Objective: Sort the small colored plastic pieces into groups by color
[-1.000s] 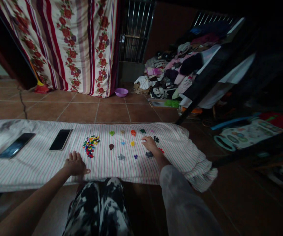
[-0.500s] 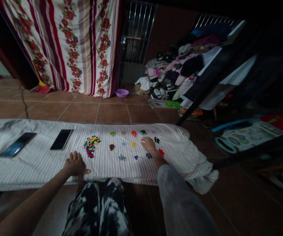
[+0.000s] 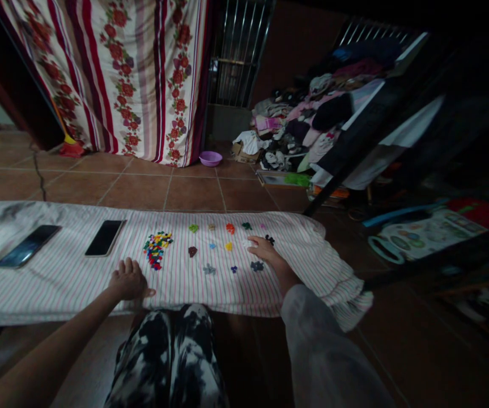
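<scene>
Two phones lying dark and face up on the left of a striped cloth, well apart from the hands. Beyond the cloth, tiled floor, a flowered curtain at far left, a purple bowl by its hem. At far right, a heap of clothes on and under a dark frame. Nothing lying between either hand and the pieces.

Near the cloth's middle, a dense pile of small mixed-colour pieces. To its right, single pieces set apart in loose rows: green, orange, red, yellow, blue, brown, grey, dark.

Left hand resting on the cloth's near edge, fingers curled loosely, holding nothing, near the pile but apart from it. Right hand palm down among the far-right pieces, fingers bent toward a pale piece at the fingertips; too dim and small to tell whether pinching it. Grey piece just beside the wrist.
</scene>
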`<state>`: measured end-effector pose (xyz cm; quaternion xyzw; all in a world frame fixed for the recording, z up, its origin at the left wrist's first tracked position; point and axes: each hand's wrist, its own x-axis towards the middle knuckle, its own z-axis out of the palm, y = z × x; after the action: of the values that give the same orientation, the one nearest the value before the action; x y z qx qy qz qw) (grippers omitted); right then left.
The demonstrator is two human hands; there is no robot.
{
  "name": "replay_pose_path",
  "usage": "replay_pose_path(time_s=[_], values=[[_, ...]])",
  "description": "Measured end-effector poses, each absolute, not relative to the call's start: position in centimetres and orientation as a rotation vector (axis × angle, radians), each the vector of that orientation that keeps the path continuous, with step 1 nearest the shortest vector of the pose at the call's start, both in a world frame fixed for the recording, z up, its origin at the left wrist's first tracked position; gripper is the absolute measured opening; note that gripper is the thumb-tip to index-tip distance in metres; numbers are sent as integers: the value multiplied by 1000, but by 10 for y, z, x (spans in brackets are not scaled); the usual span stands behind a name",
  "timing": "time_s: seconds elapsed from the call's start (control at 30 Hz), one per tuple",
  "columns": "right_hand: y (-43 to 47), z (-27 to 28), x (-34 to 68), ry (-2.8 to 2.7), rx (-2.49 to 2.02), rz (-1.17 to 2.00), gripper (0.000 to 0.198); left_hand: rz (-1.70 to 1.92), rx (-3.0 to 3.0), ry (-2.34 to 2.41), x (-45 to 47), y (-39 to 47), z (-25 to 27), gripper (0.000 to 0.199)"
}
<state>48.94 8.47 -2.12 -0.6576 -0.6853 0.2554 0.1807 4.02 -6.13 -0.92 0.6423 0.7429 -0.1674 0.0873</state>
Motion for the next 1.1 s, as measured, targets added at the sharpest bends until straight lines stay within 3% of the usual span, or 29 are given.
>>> replay_pose_path(time_s=[0.13, 0.53, 0.73, 1.1], values=[[81, -23, 490, -2046, -1922, 606, 57, -494, 1947, 2218, 40, -62, -10, 115], [83, -21, 481, -2080, -2021, 426, 42, -551, 1946, 2219, 41, -63, -9, 117], [83, -20, 475, -2173, -2030, 427, 54, -558, 1914, 2205, 43, -62, -6, 115], [83, -17, 465, -2204, -2052, 283, 33, -453, 1910, 2218, 41, -61, -12, 114]])
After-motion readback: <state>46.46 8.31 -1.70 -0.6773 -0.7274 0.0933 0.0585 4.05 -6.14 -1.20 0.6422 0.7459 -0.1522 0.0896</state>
